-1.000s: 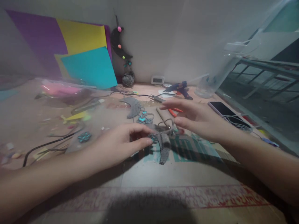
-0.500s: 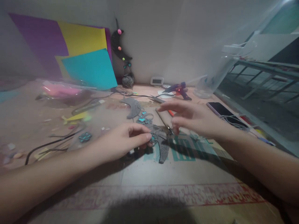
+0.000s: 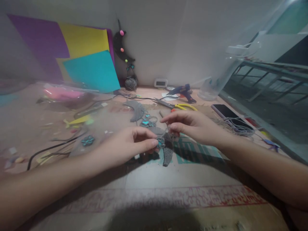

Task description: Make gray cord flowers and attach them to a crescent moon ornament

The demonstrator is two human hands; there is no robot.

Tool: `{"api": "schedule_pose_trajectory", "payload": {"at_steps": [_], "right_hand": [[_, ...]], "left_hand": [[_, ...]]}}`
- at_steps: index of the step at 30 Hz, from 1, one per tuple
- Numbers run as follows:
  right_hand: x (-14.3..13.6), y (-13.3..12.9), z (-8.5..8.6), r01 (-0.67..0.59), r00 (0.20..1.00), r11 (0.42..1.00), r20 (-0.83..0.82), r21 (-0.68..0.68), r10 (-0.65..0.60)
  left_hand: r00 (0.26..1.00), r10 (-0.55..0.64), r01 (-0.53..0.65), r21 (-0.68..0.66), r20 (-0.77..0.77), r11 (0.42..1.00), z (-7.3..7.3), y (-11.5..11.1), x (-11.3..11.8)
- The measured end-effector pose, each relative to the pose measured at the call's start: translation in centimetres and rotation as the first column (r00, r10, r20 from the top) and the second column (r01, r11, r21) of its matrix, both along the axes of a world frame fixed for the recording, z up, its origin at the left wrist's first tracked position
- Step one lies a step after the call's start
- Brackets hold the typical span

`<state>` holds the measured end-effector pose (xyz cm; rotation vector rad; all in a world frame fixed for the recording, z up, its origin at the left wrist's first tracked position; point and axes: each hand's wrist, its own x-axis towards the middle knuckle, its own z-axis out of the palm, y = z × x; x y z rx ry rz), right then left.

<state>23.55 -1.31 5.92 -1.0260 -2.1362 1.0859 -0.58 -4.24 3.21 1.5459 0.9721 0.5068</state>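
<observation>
My left hand (image 3: 137, 141) is closed at its fingertips on a small turquoise-and-grey ornament (image 3: 159, 144). Just right of it, my right hand (image 3: 190, 125) has thumb and fingers pressed together above a grey crescent (image 3: 167, 155); what they pinch, perhaps thin cord, is too small to make out. The crescent lies partly beneath the ornament. Behind my hands are another grey crescent (image 3: 137, 110) and a turquoise heart piece (image 3: 145, 123) with a wire loop. A rod-like tool (image 3: 161, 113) is partly hidden by my right fingers.
Yellow-handled scissors (image 3: 168, 104), a glue gun (image 3: 181, 91) and a small digital clock (image 3: 161, 83) stand or lie at the back. To the right are a phone (image 3: 228, 116), tangled cord (image 3: 234, 125) and a clear jug (image 3: 211, 83). A turquoise flower piece (image 3: 88, 140) lies left.
My right hand has moved down and left, closer to the ornament, and its fingers have come together. The yellow scissor handles are now uncovered. My left hand stays nearly in place.
</observation>
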Motion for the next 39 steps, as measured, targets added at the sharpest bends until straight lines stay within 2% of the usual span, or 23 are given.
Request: {"api": "schedule_pose_trajectory", "payload": {"at_steps": [4, 7, 9, 11, 13, 15, 16, 18, 21, 23, 26, 32, 36, 39], "right_hand": [[0.8, 0.4, -0.2, -0.162, 0.982, 0.984, 0.081, -0.075, 0.168], [0.8, 0.5, -0.8, -0.248, 0.966, 0.936, 0.013, -0.25, 0.26], [0.5, 0.4, -1.1, -0.254, 0.967, 0.914, -0.058, -0.317, 0.249], [0.1, 0.3, -1.0, -0.171, 0.983, 0.95, -0.111, -0.262, 0.147], [0.0, 0.1, -0.7, 0.006, 0.986, 0.993, -0.163, -0.121, -0.026], [0.0, -0.2, -0.3, 0.156, 0.966, 0.988, -0.211, 0.006, -0.152], [0.0, -0.5, -0.1, 0.188, 0.96, 0.981, -0.219, 0.04, -0.174], [-0.1, -1.0, -0.1, 0.158, 0.964, 0.986, -0.223, 0.048, -0.144], [-0.4, -1.6, -0.5, 0.008, 0.977, 0.997, -0.214, -0.072, -0.023], [-0.7, -1.6, -0.8, -0.092, 0.98, 0.973, -0.192, -0.21, 0.051], [-0.8, -1.0, -1.0, -0.1, 0.991, 0.938, -0.121, -0.331, 0.062], [-0.9, -0.8, -0.5, 0.023, 0.996, 0.985, -0.082, -0.171, -0.037], [-1.2, -1.3, -0.4, 0.053, 0.994, 0.998, -0.091, -0.021, -0.055], [-1.1, -1.2, -0.4, 0.077, 0.997, 0.993, -0.031, 0.087, -0.075]], "left_hand": [[1.0, 0.016, -0.016, 0.037, 0.013, 0.999, 0.6, -0.1, 0.0], [0.999, 0.029, -0.03, 0.056, 0.029, 0.998, 1.1, -0.2, 0.0], [0.998, 0.042, -0.045, 0.058, 0.037, 0.997, 1.2, -0.3, -0.1], [0.997, 0.057, -0.059, 0.044, 0.043, 0.997, 1.1, -0.4, -0.1], [0.997, 0.068, -0.069, 0.041, 0.03, 0.997, 0.9, -0.5, -0.1], [0.997, 0.078, -0.077, 0.062, -0.006, 0.995, 0.7, -0.5, -0.1], [0.996, 0.085, -0.083, 0.082, -0.027, 0.993, 0.6, -0.6, -0.1], [0.993, 0.105, -0.098, 0.124, -0.058, 0.988, 0.5, -0.6, -0.1], [0.991, 0.112, -0.098, 0.171, -0.077, 0.98, 0.6, -0.7, 0.0], [0.991, 0.104, -0.087, 0.183, -0.082, 0.979, 0.7, -0.7, 0.0], [0.991, 0.098, -0.083, 0.155, -0.086, 0.984, 0.8, -0.8, 0.1], [0.993, 0.043, -0.036, 0.066, -0.111, 0.997, 0.5, -0.9, 0.3], [0.991, 0.02, -0.011, 0.069, -0.132, 0.998, 0.5, -1.0, 0.2], [0.99, 0.022, -0.01, 0.088, -0.138, 0.996, 0.7, -1.1, 0.3]]}}
